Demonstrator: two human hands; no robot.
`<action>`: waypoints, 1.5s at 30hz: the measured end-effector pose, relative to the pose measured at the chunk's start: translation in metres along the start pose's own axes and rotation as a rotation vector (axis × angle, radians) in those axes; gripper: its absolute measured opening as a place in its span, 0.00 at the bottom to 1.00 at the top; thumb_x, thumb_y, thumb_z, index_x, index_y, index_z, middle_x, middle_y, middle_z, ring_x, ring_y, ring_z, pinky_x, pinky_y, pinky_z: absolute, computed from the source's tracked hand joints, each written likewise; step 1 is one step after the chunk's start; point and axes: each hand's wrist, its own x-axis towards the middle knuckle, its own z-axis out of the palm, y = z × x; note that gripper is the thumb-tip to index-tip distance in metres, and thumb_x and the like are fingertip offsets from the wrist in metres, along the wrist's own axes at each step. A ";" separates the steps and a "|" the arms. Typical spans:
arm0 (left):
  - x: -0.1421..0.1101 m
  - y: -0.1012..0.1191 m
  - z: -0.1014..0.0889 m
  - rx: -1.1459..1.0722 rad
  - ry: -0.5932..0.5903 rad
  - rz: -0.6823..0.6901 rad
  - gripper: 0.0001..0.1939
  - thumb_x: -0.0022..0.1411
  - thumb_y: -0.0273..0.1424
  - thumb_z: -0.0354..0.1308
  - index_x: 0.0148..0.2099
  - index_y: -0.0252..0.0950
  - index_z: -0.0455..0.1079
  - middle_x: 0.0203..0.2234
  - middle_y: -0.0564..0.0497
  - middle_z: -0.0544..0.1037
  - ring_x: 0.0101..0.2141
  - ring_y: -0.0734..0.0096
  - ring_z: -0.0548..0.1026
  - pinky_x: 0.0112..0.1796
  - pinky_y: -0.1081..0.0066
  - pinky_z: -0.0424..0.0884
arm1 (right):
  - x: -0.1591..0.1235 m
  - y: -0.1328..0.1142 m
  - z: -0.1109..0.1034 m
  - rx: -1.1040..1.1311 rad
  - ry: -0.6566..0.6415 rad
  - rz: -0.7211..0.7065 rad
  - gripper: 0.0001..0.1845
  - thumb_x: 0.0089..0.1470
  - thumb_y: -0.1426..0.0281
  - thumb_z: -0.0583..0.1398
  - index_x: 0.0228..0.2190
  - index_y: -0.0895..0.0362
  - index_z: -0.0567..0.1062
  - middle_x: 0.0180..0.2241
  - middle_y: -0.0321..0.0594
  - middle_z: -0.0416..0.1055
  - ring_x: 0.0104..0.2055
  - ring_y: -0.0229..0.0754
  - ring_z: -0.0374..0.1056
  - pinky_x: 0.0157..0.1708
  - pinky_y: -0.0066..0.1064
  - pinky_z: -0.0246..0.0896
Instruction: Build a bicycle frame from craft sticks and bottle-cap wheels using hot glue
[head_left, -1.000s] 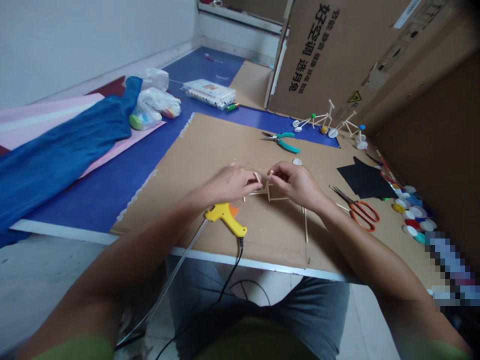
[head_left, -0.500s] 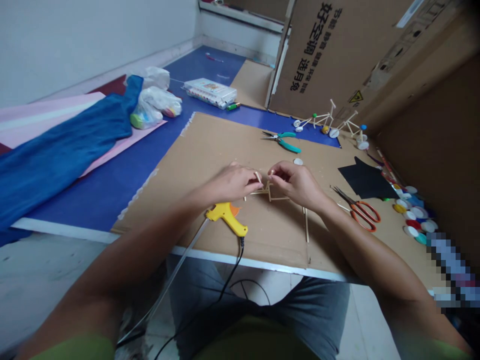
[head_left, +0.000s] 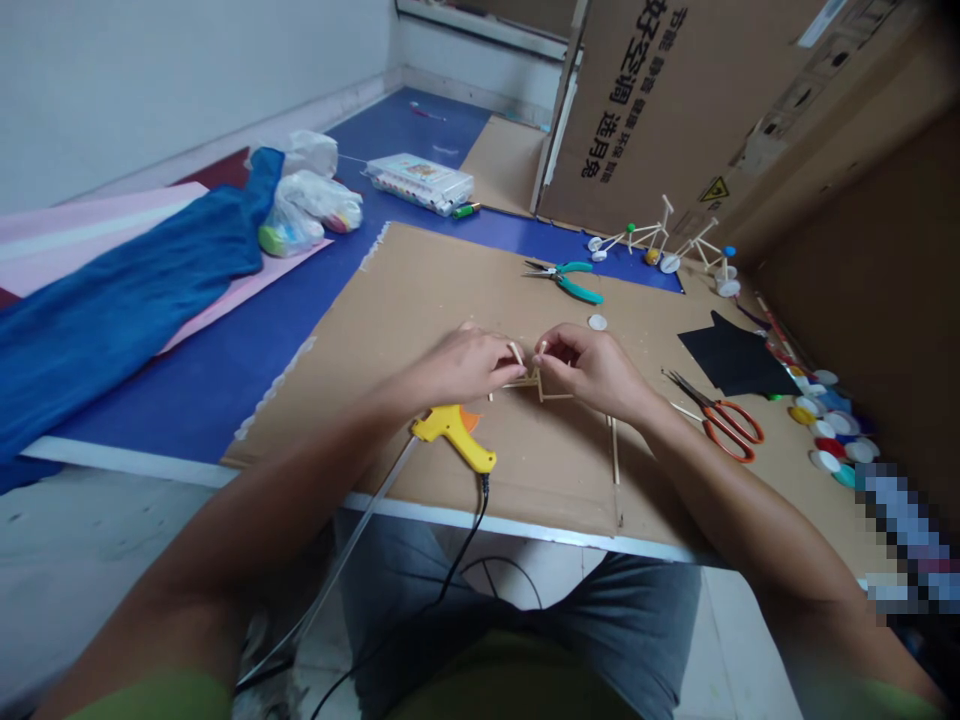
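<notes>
Head view: left hand (head_left: 469,365) and right hand (head_left: 592,365) each pinch thin sticks (head_left: 516,352) by a small frame (head_left: 556,397), apparently steadying a joint; the next move calls for careful alignment.

Pale sticks (head_left: 516,353), yellow glue gun (head_left: 459,435)

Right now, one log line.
left hand: holding stick | right hand: at stick frame | glue gun: lying on cardboard

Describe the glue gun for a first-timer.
Find the cardboard sheet on the table. Between the left hand and the sheet's near edge lies the glue gun. It's bright yellow with a black cord, unlike the teal-handled pliers or orange-handled scissors.
</notes>
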 end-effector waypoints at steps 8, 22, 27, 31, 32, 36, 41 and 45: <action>-0.001 0.000 0.001 -0.004 0.008 0.007 0.13 0.71 0.37 0.53 0.44 0.41 0.79 0.42 0.51 0.84 0.45 0.63 0.79 0.52 0.62 0.64 | -0.001 0.004 0.000 -0.012 -0.024 -0.003 0.08 0.57 0.65 0.63 0.34 0.58 0.75 0.26 0.34 0.71 0.27 0.35 0.63 0.28 0.27 0.53; 0.000 0.003 -0.002 -0.022 -0.009 0.004 0.13 0.71 0.35 0.52 0.45 0.41 0.79 0.42 0.52 0.84 0.45 0.64 0.79 0.51 0.64 0.66 | -0.039 -0.003 -0.005 -0.015 0.226 -0.041 0.11 0.61 0.64 0.62 0.41 0.58 0.76 0.28 0.36 0.73 0.28 0.37 0.66 0.29 0.28 0.58; 0.000 0.005 -0.003 -0.052 -0.018 0.006 0.14 0.71 0.35 0.52 0.44 0.39 0.80 0.43 0.51 0.84 0.46 0.65 0.80 0.51 0.66 0.67 | -0.058 -0.008 0.016 -0.270 -0.094 -0.114 0.13 0.65 0.69 0.56 0.47 0.56 0.78 0.37 0.44 0.80 0.36 0.42 0.73 0.36 0.31 0.61; 0.001 0.005 -0.003 -0.057 -0.025 0.003 0.13 0.71 0.34 0.53 0.45 0.40 0.80 0.44 0.51 0.84 0.47 0.66 0.80 0.51 0.66 0.67 | -0.049 -0.012 0.040 -0.521 -0.238 -0.133 0.20 0.65 0.72 0.51 0.54 0.58 0.75 0.31 0.46 0.80 0.30 0.42 0.71 0.30 0.32 0.55; 0.001 0.005 -0.002 -0.056 -0.025 0.002 0.14 0.71 0.35 0.53 0.45 0.40 0.80 0.44 0.51 0.84 0.46 0.66 0.80 0.51 0.66 0.67 | -0.045 -0.012 0.045 -0.574 -0.255 -0.129 0.21 0.66 0.71 0.50 0.55 0.58 0.74 0.29 0.46 0.79 0.27 0.42 0.70 0.28 0.32 0.53; 0.001 0.004 -0.002 -0.044 -0.024 0.005 0.14 0.71 0.35 0.53 0.45 0.40 0.80 0.44 0.51 0.84 0.46 0.66 0.80 0.51 0.66 0.67 | -0.036 -0.013 0.056 -0.685 -0.298 -0.089 0.21 0.68 0.68 0.49 0.57 0.56 0.72 0.27 0.45 0.79 0.23 0.42 0.67 0.26 0.33 0.47; 0.000 0.004 -0.003 -0.029 -0.026 -0.001 0.15 0.71 0.36 0.52 0.45 0.40 0.80 0.43 0.51 0.85 0.46 0.65 0.80 0.51 0.66 0.67 | -0.049 -0.015 0.047 -0.552 -0.306 -0.142 0.16 0.66 0.71 0.52 0.48 0.57 0.78 0.33 0.46 0.80 0.31 0.42 0.71 0.30 0.33 0.48; 0.000 0.002 -0.001 -0.035 -0.019 -0.007 0.15 0.72 0.38 0.51 0.46 0.42 0.80 0.44 0.52 0.84 0.47 0.65 0.80 0.53 0.63 0.65 | -0.067 -0.018 0.033 -0.445 -0.377 -0.156 0.10 0.65 0.71 0.56 0.39 0.58 0.78 0.33 0.41 0.79 0.30 0.38 0.68 0.28 0.32 0.45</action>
